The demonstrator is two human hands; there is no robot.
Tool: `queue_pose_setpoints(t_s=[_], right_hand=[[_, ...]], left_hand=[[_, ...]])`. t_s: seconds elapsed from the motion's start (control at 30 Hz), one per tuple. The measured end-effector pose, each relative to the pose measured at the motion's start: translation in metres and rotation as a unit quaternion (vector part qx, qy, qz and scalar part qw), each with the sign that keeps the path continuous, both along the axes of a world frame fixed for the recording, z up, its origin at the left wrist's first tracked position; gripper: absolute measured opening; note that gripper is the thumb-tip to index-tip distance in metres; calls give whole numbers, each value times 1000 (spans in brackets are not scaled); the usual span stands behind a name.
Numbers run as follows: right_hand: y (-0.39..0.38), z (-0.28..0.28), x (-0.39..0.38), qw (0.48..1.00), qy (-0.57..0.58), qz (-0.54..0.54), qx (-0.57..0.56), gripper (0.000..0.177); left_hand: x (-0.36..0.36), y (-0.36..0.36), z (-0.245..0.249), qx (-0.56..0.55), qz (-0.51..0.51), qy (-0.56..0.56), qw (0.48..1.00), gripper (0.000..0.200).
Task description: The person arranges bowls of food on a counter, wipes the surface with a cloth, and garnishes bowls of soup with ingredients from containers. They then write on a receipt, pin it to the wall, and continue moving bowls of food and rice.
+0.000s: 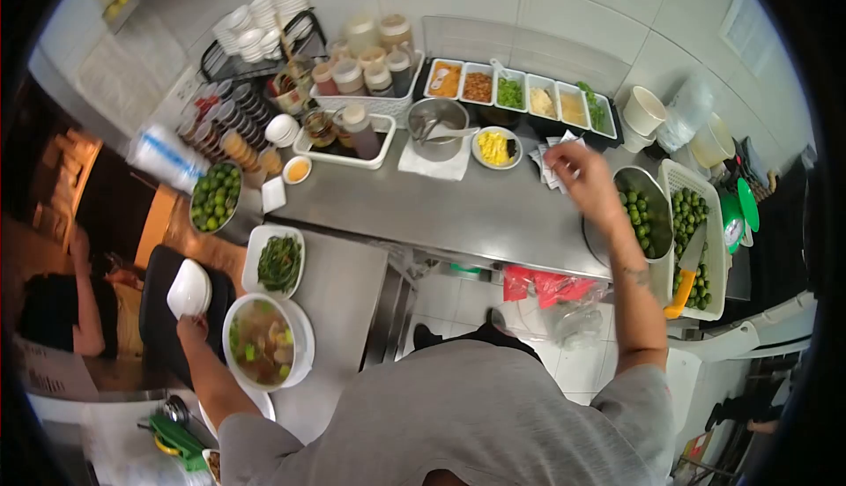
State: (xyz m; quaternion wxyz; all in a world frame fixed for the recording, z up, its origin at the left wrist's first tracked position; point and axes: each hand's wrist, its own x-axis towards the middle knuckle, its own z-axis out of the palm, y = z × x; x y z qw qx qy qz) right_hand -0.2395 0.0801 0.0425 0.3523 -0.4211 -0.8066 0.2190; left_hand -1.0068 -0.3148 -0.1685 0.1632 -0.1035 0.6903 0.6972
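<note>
My left hand [192, 327] closes on the lower edge of a stack of small white bowls [189, 288], which rests over a black tray [163, 310]. Just right of it is a large white bowl of soup [306, 345] with green pieces in it, and above that a white dish of cooked greens [280, 263]. Across the counter, my right hand [577, 169] hovers at some small white paper slips [539, 162], its fingers bent together; what they hold, if anything, is too small to name.
Sauce bottles [350, 76], a metal pot [438, 125] and topping trays [476, 85] line the back. A metal bowl of limes [639, 222] and a basket with a yellow-handled knife [683, 288] stand right. Another person [84, 310] is at the far left.
</note>
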Motion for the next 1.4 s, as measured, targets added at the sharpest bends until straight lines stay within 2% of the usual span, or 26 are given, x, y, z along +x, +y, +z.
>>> queue_pose_setpoints(t_s=[0.03, 0.07, 0.1, 0.13, 0.17, 0.2, 0.23, 0.27, 0.3, 0.33, 0.37, 0.4, 0.43, 0.47, 0.53, 0.57, 0.6, 0.7, 0.8, 0.9, 1.0, 1.1, 1.2, 1.3, 1.4], right_hand=[[24, 6, 16, 1000, 17, -12, -2, 10], [52, 9, 34, 997, 57, -12, -45, 11], [75, 16, 50, 999, 7, -43, -18, 12], [95, 23, 60, 996, -35, -82, 15, 13], [121, 24, 75, 996, -48, -76, 14, 14], [145, 22, 88, 993, -80, -84, 11, 14], [167, 20, 97, 989, -115, -89, 8, 14], [185, 17, 103, 987, -141, -79, 14, 15], [201, 14, 109, 983, -166, -71, 21, 15], [215, 8, 116, 979, -191, -63, 27, 15], [229, -2, 121, 978, -202, -54, 21, 15], [242, -15, 125, 976, -213, -46, 16, 15], [254, -22, 130, 974, -223, -39, 10, 15], [258, -23, 131, 971, -235, -38, -5, 15], [263, -31, 133, 966, -255, -39, -23, 15], [266, -33, 136, 965, -256, -43, -31, 15], [269, -36, 138, 964, -258, -47, -40, 14], [273, -38, 147, 970, -230, -29, -68, 14], [274, -40, 157, 979, -180, -5, -99, 13], [271, -45, 161, 982, -128, 5, -140, 17], [276, -53, 158, 980, -106, 9, -170, 28], [277, -55, 146, 977, -99, 4, -190, 39], [276, -53, 132, 975, -131, -5, -181, 42], [277, -58, 118, 970, -211, -10, -120, 43], [284, -72, 109, 953, -298, -8, -51, 41]], left_hand=[[4, 2, 13, -94, 36, -11, 995, 28], [17, 11, 39, -433, -24, 105, 895, 32], [58, 38, 88, -708, -81, 210, 669, 37], [99, 70, 130, -649, -51, 286, 703, 40], [125, 101, 154, -584, -20, 358, 728, 43], [75, 122, 137, -399, -110, 506, 757, 44], [120, 184, 171, -363, -158, 447, 802, 40], [207, 251, 203, -135, -246, 424, 861, 27], [247, 317, 204, -92, -280, 551, 781, 16], [315, 373, 221, -34, -389, 589, 707, 15], [403, 414, 232, 129, -484, 487, 716, 14], [447, 471, 214, 119, -548, 539, 628, 15], [515, 504, 221, 64, -544, 631, 550, 15], [565, 539, 218, 103, -559, 675, 469, 14], [641, 599, 194, 88, -607, 681, 400, 16], [669, 630, 178, 40, -626, 698, 347, 18], [690, 648, 169, 10, -631, 706, 321, 21], [723, 681, 152, -101, -642, 722, 236, 22], [728, 697, 139, -118, -651, 727, 182, 17], [727, 709, 133, -142, -672, 701, 193, 12], [722, 720, 140, -82, -715, 614, 324, 10], [714, 720, 157, -18, -745, 531, 404, 14], [710, 712, 172, -29, -742, 514, 429, 14], [705, 704, 172, -82, -749, 502, 424, 10], [697, 695, 174, -28, -757, 313, 573, 7]])
